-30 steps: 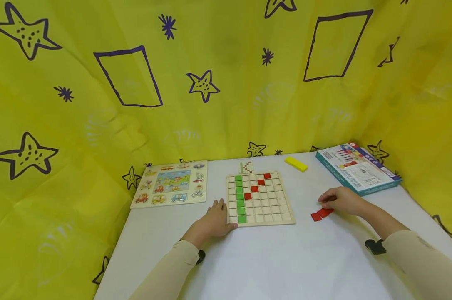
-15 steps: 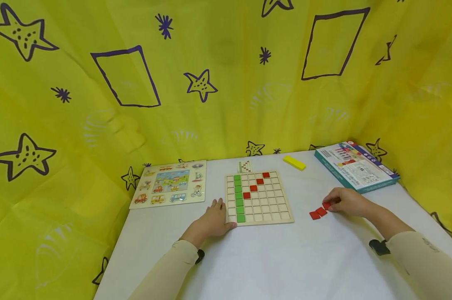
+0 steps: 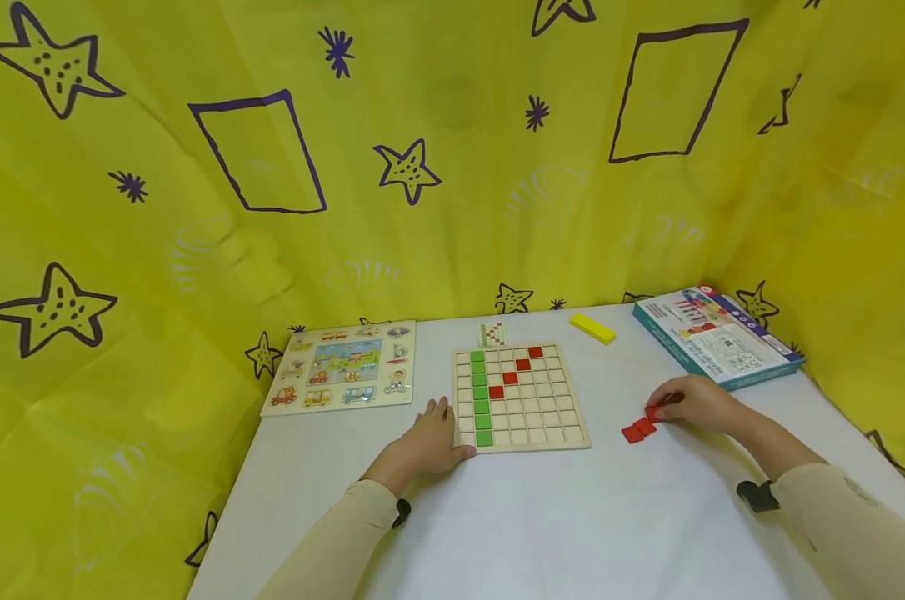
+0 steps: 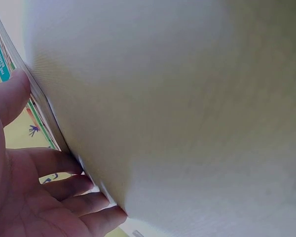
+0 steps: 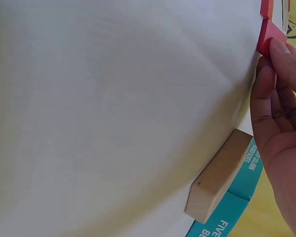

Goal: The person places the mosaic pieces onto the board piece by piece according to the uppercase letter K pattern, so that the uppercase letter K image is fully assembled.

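A wooden grid board lies mid-table in the head view, with a column of green tiles and a diagonal of red tiles in its cells. My left hand rests against the board's left edge, its thumb at the near corner and fingers extended. To the right of the board, my right hand pinches a red tile between thumb and fingertips, low over the table. Two more red tiles lie in a row beside it. The right wrist view shows the thumb on red.
A pattern card lies behind the board, and a yellow block to its right. At back right is a teal-sided box; the right wrist view also shows a wooden block by it. A picture puzzle lies at left.
My right hand has shifted slightly right, and a third red tile now shows at its fingertips beside the other two. The left hand stays at the board's edge.
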The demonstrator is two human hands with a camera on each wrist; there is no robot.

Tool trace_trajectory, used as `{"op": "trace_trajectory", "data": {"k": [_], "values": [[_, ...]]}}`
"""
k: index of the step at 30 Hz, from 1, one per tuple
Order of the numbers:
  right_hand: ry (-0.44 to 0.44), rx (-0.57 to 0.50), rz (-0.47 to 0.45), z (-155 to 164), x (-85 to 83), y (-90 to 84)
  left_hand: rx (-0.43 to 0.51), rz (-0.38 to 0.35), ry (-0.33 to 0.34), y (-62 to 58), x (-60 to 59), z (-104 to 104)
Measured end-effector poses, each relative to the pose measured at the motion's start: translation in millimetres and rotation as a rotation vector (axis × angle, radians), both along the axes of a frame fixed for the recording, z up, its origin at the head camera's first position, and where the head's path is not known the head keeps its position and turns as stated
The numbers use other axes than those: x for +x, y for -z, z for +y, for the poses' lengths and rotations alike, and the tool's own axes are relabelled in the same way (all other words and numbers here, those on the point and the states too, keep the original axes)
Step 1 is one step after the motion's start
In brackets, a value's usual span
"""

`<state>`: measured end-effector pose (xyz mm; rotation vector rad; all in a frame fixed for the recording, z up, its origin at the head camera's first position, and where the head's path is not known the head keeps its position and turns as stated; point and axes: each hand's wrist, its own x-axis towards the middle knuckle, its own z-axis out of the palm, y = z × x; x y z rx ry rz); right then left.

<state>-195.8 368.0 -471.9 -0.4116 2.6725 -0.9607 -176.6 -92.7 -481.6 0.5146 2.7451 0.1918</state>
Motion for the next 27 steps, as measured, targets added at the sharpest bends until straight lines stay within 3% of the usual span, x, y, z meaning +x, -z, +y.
{"op": "trace_trajectory", "data": {"k": [9,18,27], "values": [[0.043,-0.008,-0.026,-31,-23.4,-11.8,-0.011,-0.001,-0.005,-1.1,0.1,0],[0.004,-0.106,-0.054,-97,-52.5,-8.8,-0.006,-0.009,-0.014,4.2,-0.3,-1],[-0.085,-0.13,-0.03,-156,-60.0,-10.2,-0.022,-0.01,-0.012,0.6,-0.3,0]]}}
